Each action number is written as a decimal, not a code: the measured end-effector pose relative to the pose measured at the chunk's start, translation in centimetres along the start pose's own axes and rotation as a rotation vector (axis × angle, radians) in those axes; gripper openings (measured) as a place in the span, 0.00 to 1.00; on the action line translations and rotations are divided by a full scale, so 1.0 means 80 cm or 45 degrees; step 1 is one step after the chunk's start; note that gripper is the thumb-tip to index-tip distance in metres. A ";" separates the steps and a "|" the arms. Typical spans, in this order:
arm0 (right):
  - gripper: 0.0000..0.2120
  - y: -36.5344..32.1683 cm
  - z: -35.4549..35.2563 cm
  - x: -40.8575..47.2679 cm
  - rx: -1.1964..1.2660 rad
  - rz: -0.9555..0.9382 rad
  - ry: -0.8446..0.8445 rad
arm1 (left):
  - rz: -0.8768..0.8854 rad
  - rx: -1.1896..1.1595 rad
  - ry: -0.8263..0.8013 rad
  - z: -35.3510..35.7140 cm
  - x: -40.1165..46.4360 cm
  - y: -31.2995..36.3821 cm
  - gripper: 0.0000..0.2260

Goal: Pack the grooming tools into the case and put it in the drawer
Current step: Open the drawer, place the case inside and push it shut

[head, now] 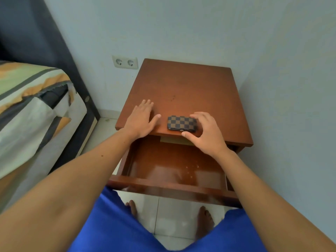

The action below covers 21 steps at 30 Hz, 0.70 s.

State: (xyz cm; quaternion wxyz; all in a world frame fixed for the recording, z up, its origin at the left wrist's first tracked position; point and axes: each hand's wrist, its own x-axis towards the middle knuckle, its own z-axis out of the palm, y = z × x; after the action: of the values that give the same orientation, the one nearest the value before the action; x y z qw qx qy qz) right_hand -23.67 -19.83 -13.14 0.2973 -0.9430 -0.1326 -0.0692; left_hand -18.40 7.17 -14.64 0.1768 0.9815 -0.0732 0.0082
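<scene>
Blue fabric garment (pixel 112 224) and bare feet on white floor tiles (pixel 171 210), nearest the lens. Beyond them, an open glossy red-brown wooden drawer (pixel 174 166), seen empty. Above it, the brown wooden nightstand surface (pixel 190 88). A closed brown-and-black checkered flat case (pixel 181 124) is laid at the front edge, long axis left to right, directly over the drawer. The right hand (pixel 205 135) is curled about its right end, thumb at the near edge, fingers at the far; lift is judged pending. The left hand (pixel 141 120) is laid flat, fingers spread, holding nothing, just left of the case.

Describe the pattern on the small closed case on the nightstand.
Brown and black checkerboard case, clearest in the head view.
</scene>
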 end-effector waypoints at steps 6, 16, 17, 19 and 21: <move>0.43 0.002 0.006 0.078 -0.055 -0.021 -0.204 | 0.050 0.220 -0.043 -0.005 0.076 -0.015 0.35; 0.38 0.028 0.004 0.116 -0.109 -0.101 -0.256 | 0.046 0.268 -0.055 0.017 0.115 -0.015 0.35; 0.39 0.026 0.007 0.109 -0.090 -0.128 -0.264 | 0.036 0.271 -0.056 0.018 0.114 -0.021 0.35; 0.39 0.022 0.011 0.093 -0.053 -0.184 -0.276 | 0.024 0.281 -0.054 0.017 0.115 -0.028 0.35; 0.40 0.023 0.015 0.074 -0.018 -0.215 -0.294 | 0.029 0.290 -0.061 0.015 0.119 -0.028 0.35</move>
State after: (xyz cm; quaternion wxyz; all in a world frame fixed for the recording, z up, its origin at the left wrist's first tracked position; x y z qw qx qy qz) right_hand -17.43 -19.33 -13.83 0.2668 -0.9322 -0.2442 0.0140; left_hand -8.69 7.46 -16.13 0.0623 0.9942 -0.0870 -0.0050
